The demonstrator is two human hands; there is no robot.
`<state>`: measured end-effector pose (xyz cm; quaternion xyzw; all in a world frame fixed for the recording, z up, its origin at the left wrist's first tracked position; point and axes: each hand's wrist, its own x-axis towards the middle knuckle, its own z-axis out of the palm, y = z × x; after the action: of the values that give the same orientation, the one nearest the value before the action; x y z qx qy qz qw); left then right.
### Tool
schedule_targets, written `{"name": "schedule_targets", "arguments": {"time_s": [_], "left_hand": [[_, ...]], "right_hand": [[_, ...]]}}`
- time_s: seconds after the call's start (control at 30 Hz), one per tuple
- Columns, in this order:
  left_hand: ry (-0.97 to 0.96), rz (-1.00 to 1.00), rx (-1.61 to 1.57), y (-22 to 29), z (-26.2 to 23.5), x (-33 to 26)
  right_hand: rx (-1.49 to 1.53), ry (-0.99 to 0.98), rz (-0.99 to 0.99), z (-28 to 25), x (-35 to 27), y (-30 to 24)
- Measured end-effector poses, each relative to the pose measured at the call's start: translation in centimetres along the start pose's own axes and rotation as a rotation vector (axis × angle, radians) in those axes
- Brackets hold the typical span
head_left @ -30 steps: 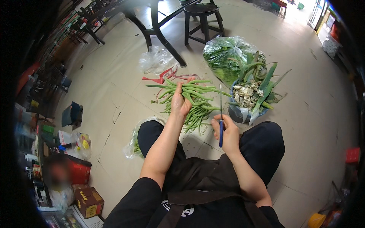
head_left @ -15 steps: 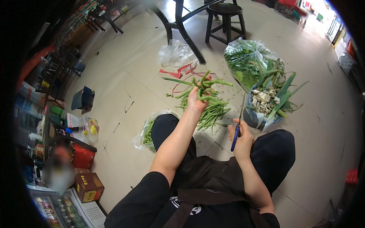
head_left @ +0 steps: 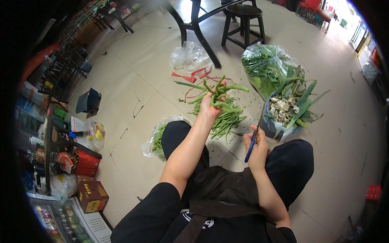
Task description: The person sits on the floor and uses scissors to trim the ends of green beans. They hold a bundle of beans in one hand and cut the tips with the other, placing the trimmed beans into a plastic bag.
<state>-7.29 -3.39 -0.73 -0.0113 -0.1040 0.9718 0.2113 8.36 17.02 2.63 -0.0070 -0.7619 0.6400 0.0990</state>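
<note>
Green beans (head_left: 222,96) bunched in raised left hand (head_left: 210,108) grip, right hand (head_left: 256,146) clamped on blue-handled knife (head_left: 252,143)

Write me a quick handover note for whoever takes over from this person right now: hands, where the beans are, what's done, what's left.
Left hand: raised, gripping a bunch of long green beans.
Right hand: holding a blue-handled knife, blade up, away from the beans.
Loose bean pile lies on the floor in front of the knees; a clear bag with greens sits by the left knee.
Done: one bunch gathered.
Left: that bunch shows no cuts; most of the pile is still on the floor.
</note>
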Motion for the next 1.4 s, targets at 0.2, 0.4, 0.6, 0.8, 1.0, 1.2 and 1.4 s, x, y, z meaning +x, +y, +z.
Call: {"name": "schedule_targets", "arguments": {"time_s": [0.2, 0.4, 0.6, 0.8, 1.0, 1.2, 1.4], "left_hand": [[0.102, 0.066, 0.158, 0.0, 0.1, -0.1], [0.203, 0.152, 0.318, -2.6, 3.0, -0.2], [0.262, 0.297, 0.287, -2.4, 1.6, -0.2], [0.191, 0.360, 0.433, -2.3, 1.0, -0.4], [0.208, 0.378, 0.549, -4.4, 1.0, -0.8], [0.133, 0.410, 0.704, -5.3, 2.9, -1.8], [0.143, 0.224, 0.804, -5.3, 5.0, -3.2]], "right_hand": [[0.149, -0.022, 0.086, 0.1, 0.1, 0.4], [0.765, -0.045, 0.364, -0.7, 1.8, 0.8], [0.983, -0.067, 0.540, -0.4, 2.5, 0.0], [0.943, -0.059, 0.503, 0.9, 2.1, 1.3], [0.886, -0.019, 0.485, 1.3, 2.0, 0.5], [0.689, 0.124, 0.434, -0.5, 2.6, 0.9], [0.530, 0.175, 0.265, -2.6, 6.0, -0.8]]}}
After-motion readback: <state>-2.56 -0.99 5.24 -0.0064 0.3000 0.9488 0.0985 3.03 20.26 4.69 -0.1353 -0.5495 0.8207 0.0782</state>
